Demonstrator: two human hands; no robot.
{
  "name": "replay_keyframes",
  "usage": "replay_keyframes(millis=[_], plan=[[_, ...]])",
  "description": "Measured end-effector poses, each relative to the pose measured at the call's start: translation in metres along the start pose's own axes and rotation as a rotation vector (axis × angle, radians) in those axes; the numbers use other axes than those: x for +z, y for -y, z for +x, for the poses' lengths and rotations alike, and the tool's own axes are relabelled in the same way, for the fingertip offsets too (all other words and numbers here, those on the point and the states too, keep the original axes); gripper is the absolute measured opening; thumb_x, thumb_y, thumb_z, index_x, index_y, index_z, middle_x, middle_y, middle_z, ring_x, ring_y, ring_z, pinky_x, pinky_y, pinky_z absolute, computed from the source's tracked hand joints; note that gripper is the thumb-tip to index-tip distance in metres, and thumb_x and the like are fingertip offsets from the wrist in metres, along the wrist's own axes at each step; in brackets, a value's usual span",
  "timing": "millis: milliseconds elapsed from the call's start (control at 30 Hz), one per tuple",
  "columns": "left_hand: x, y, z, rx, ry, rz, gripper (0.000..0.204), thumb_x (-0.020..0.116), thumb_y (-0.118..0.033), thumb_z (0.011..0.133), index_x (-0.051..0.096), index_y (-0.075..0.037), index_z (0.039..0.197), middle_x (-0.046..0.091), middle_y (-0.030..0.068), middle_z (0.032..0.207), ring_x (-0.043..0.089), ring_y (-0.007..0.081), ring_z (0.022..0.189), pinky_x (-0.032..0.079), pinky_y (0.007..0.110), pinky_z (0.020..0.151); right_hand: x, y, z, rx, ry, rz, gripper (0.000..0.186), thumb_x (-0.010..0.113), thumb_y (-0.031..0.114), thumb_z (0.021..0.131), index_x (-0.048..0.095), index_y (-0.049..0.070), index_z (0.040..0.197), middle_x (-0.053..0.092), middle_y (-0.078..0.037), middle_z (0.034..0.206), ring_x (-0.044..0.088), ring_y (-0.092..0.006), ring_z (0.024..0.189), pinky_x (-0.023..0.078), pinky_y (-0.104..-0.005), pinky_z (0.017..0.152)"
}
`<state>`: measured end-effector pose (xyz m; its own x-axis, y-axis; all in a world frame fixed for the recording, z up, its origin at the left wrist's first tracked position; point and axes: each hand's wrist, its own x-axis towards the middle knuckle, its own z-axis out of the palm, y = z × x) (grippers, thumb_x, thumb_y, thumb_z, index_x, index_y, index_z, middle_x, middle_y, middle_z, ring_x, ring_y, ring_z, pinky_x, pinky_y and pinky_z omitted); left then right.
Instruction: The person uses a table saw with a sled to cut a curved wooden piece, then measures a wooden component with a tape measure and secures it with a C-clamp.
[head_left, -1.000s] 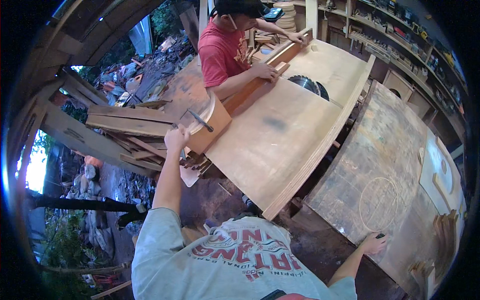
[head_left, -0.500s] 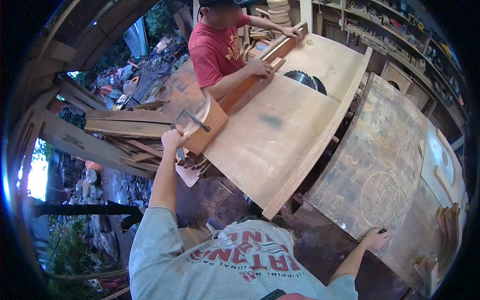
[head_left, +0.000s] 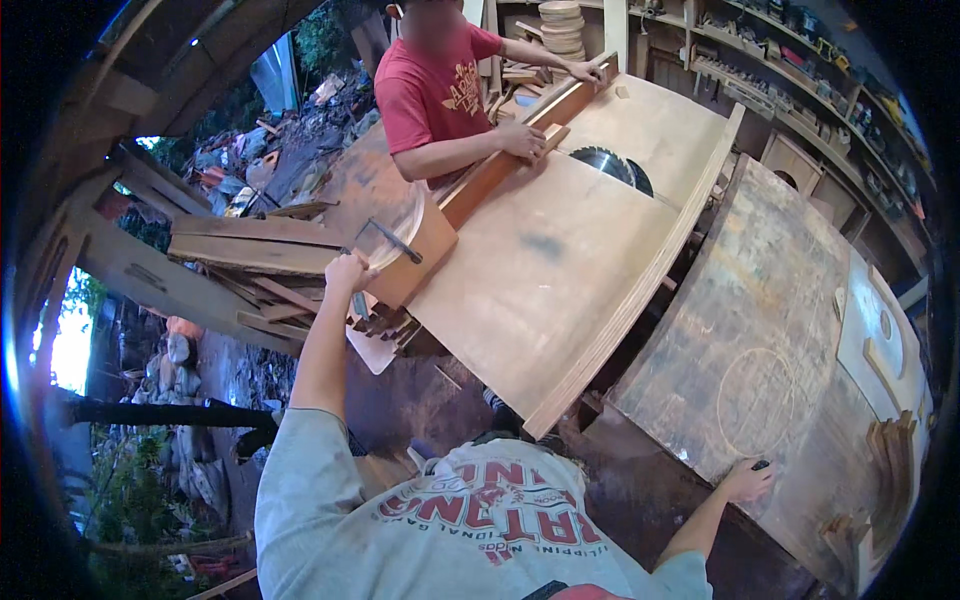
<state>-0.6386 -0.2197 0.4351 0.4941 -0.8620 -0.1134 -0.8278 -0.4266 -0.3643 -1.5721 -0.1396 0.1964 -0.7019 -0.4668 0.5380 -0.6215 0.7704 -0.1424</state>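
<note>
My left hand grips the end of a curved wooden block beside a dark metal clamp fixed across it. The block stands at the near end of a long wooden fence on a plywood saw table, where a large circular saw blade sticks up. My right hand rests at the near edge of a stained worktop, fingers closed on a small black object. A co-worker in a red shirt has both hands on the fence and a strip of wood along it.
Loose planks lie left of the saw table. Rubble and sacks fill the ground at left. Curved wooden pieces and a white panel lie on the right worktop. Shelves of tools line the back wall.
The co-worker's head has lifted from its bent position. The view has shifted slightly, while my hands and the co-worker's hands stay at about the same places on the wood.
</note>
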Motion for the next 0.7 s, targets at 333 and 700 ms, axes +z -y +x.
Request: replay_keyframes(millis=[333, 700], plan=[[0.015, -0.022, 0.007, -0.013, -0.070, 0.178, 0.052, 0.071, -0.051, 0.088, 0.073, -0.003, 0.109, 0.073, 0.0176, 0.110, 0.076, 0.0286, 0.095, 0.060, 0.040, 0.082, 0.002, 0.000, -0.001, 0.024, 0.036, 0.005, 0.045, 0.065, 0.039, 0.094, 0.063, 0.019, 0.135, 0.066, -0.010, 0.123, 0.062, -0.0343, 0.112, 0.051, -0.0486, 0.092], [0.044, -0.028, 0.001, -0.042, -0.194, 0.186, 0.036, 0.063, -0.039, 0.093, 0.078, -0.007, 0.097, 0.065, 0.0141, 0.110, 0.073, 0.0299, 0.091, 0.055, 0.045, 0.077, 0.005, -0.003, 0.000, -0.008, -0.002, 0.002, 0.044, 0.065, 0.038, 0.094, 0.063, 0.018, 0.133, 0.066, -0.010, 0.122, 0.063, -0.0347, 0.110, 0.052, -0.0502, 0.089]])
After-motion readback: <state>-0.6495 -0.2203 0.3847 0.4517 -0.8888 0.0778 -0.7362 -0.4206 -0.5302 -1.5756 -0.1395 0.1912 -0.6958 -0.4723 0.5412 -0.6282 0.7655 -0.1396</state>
